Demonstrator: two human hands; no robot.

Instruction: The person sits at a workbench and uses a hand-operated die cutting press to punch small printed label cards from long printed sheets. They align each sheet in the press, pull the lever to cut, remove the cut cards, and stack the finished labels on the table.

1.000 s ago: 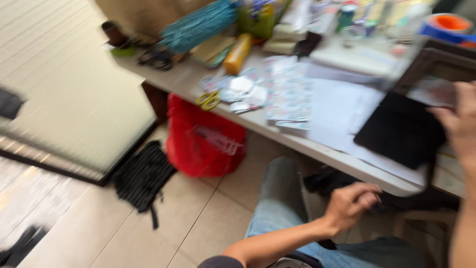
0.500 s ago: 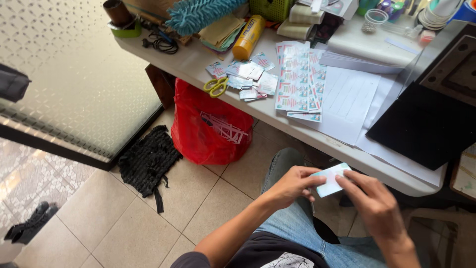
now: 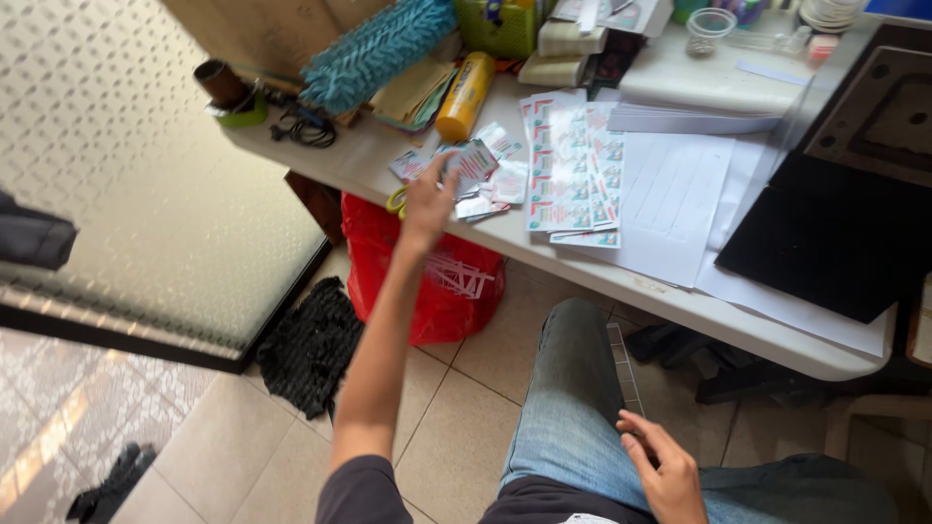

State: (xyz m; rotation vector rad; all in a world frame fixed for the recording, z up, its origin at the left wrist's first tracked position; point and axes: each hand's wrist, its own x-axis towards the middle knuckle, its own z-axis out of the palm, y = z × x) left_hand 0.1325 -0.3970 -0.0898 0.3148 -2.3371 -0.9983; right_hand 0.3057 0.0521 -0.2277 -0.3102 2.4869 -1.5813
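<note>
since half a second ago my left hand [image 3: 427, 199] had stretched out to the pile of small cut printed cards [image 3: 476, 173] on the white desk [image 3: 670, 73], fingers loosely open, apparently dropping one; my right hand [image 3: 665, 471] rested empty on my thigh, uncut printed sheets [image 3: 575, 160] remaining.

Left arm extended straight up the centre-left of the frame, elbow locked, dark sleeve at bottom edge. Left hand [image 3: 428, 202] open, fingers spread, palm down. Right hand [image 3: 663, 472] at lower right, fingers loosely curled, resting on the thigh, empty.
</note>
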